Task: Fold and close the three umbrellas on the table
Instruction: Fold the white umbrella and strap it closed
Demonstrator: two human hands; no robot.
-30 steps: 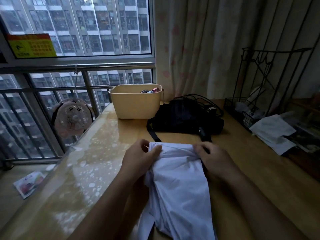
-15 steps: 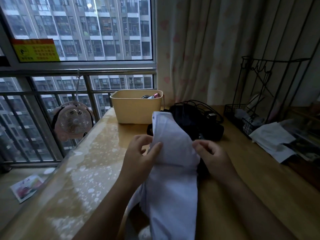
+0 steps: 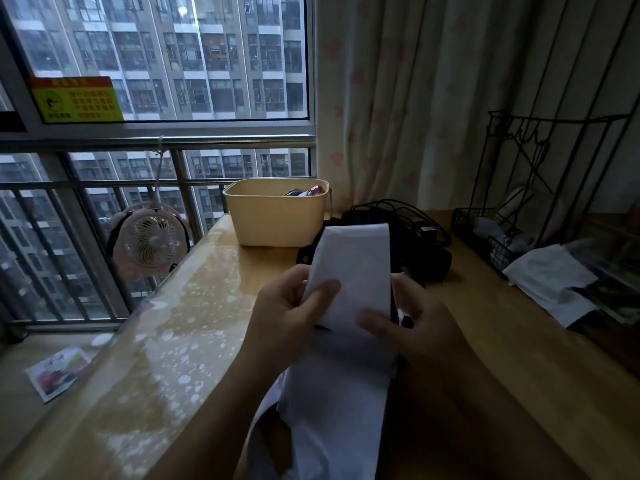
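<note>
Head view: wooden table (image 3: 502, 375) by window, dim light. White umbrella canopy (image 3: 356, 268) held up over table, rest trailing toward camera. Left hand (image 3: 287, 317) pinches left fold. Right hand (image 3: 426, 330) grips right edge. Dark heap (image 3: 429, 258) behind, possibly another umbrella, too dim to tell. Risk: slick fabric slips from pinch, pleats spring loose, roll too bulky to close.

Light: dim room; I read daylight from the window (image 3: 173, 57) at left as the only source.
Glare: pale mottled sheen on the table (image 3: 194, 306) along its left edge.
Shadow: right side murky, wire rack (image 3: 498, 252) and curtain (image 3: 433, 98) dull.
Blur: right hand (image 3: 426, 327) smeared; white umbrella (image 3: 353, 271) soft-edged.
Distortion: straight lines bow toward the view's edges.
</note>
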